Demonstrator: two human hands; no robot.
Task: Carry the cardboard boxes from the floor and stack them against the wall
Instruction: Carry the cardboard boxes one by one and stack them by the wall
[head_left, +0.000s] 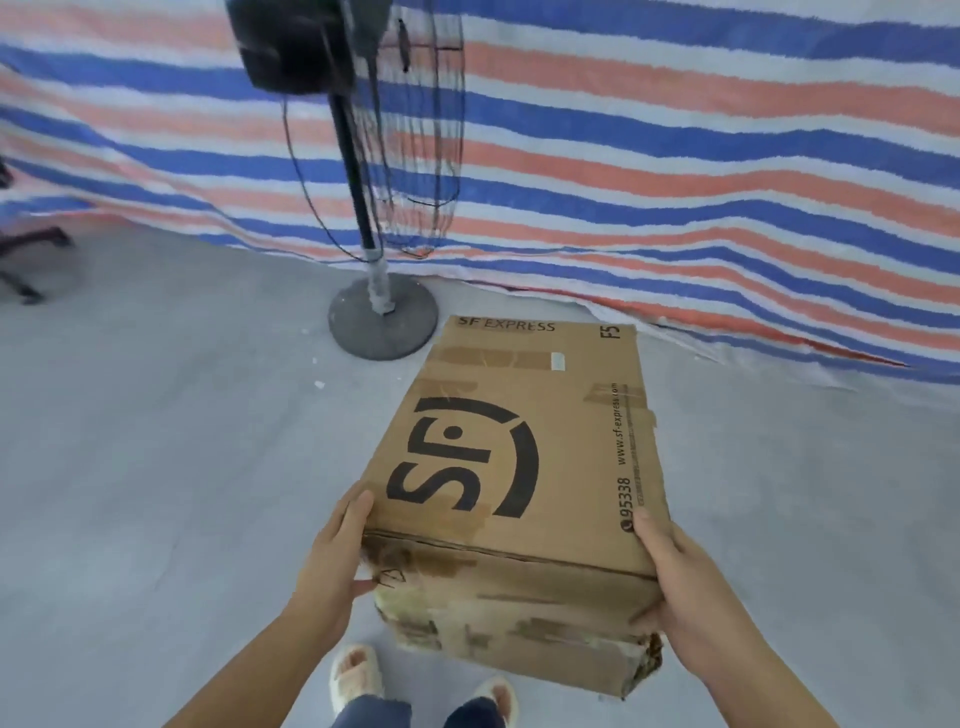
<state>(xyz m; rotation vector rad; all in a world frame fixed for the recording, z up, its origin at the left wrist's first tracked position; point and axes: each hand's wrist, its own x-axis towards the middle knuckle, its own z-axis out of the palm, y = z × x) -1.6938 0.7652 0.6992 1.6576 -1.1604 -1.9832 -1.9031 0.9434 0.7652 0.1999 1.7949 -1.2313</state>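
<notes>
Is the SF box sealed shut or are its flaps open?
Shut: the cardboard box shows closed faces with tape remnants; no flap stands up.

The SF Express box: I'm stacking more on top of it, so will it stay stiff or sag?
The SF Express box probably sags somewhat: its near face looks stained, peeled and crushed at the lower corner. It seems light for its size, since the left hand and right hand hold it by the sides alone.

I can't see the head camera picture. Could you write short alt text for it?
Two hands, left hand and right hand, grip the near corners of a worn cardboard box printed "SF EXPRESS", held above a grey floor. Beyond it stands a black fan before a striped tarp; slippered feet show below.
</notes>
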